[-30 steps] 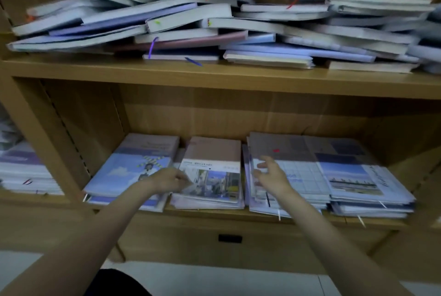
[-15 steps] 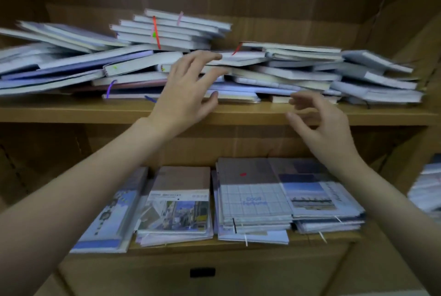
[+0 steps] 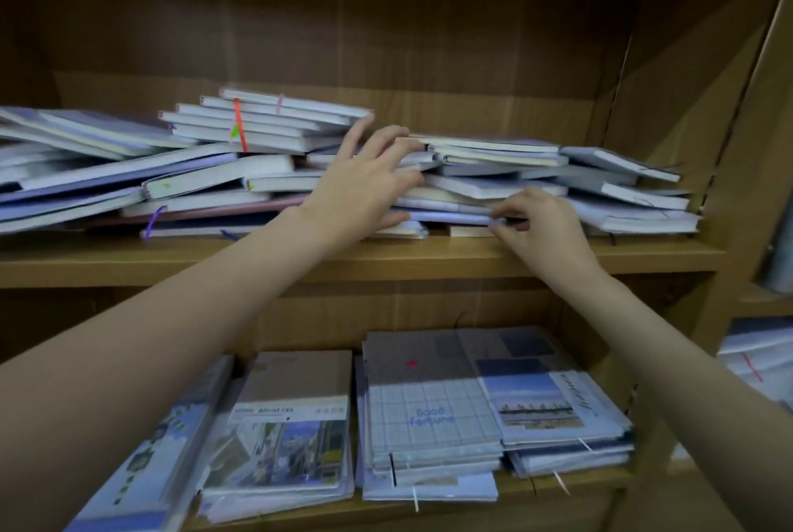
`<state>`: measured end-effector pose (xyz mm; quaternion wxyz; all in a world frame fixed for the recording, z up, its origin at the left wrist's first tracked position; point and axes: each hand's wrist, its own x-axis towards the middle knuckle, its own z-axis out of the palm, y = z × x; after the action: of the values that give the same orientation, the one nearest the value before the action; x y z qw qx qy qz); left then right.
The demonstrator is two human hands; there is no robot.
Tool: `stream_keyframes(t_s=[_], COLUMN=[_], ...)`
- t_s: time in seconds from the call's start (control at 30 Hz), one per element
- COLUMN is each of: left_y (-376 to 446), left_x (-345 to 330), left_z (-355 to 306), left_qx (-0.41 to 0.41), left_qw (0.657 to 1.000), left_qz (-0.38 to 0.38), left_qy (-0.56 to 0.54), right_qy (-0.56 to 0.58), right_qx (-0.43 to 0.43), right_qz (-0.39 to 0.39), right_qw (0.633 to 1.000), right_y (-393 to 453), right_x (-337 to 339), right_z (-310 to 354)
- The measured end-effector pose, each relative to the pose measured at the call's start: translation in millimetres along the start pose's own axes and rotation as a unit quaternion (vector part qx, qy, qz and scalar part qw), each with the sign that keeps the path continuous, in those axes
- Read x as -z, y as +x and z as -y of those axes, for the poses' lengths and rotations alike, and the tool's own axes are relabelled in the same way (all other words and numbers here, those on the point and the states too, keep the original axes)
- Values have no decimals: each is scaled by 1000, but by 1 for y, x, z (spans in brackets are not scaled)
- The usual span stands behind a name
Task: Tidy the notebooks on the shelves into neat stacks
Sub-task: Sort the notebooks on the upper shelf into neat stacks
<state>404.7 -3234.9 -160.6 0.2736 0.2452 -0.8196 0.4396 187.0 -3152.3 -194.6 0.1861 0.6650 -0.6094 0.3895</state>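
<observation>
Overhead, wooden shelf (image 3: 386,261): left hand (image 3: 364,192) spread on jumbled notebooks (image 3: 214,171); right hand (image 3: 536,227) pinching one.

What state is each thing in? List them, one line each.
Upper-shelf notebooks: messy, overlapping, tilted heap.
Lower-shelf notebooks: lying flat in side-by-side stacks.
Left hand: fingers spread, pressing on the heap's middle.
Right hand: fingertips pinching a low notebook's edge.
Top pile with orange band: fanned out, resting on the heap.
</observation>
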Motion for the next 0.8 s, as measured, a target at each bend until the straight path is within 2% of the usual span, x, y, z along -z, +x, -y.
stream_keyframes(t_s=[0.13, 0.33, 0.43, 0.6, 0.7, 0.8], left_y=[4, 13, 13, 15, 23, 29], left_x=[-6, -5, -8, -8, -11, -15], left_z=[6, 12, 11, 14, 18, 20], left_qx=[12, 27, 32, 20, 27, 37], left_qw=[999, 998, 998, 998, 997, 998], left_qz=[31, 44, 28, -1, -38, -48], left_qy=[-25, -47, -53, -61, -59, -36], right_qy=[-31, -62, -72, -72, -82, -60], right_qx=[10, 81, 94, 45, 36, 78], right_qz=[-64, -22, -80, -165, -138, -94], right_qw=[997, 995, 990, 983, 986, 991], right_y=[9, 27, 22, 39, 52, 47], right_x=[6, -8, -15, -7, -5, -3], right_z=[-9, -7, -8, 4, 8, -4])
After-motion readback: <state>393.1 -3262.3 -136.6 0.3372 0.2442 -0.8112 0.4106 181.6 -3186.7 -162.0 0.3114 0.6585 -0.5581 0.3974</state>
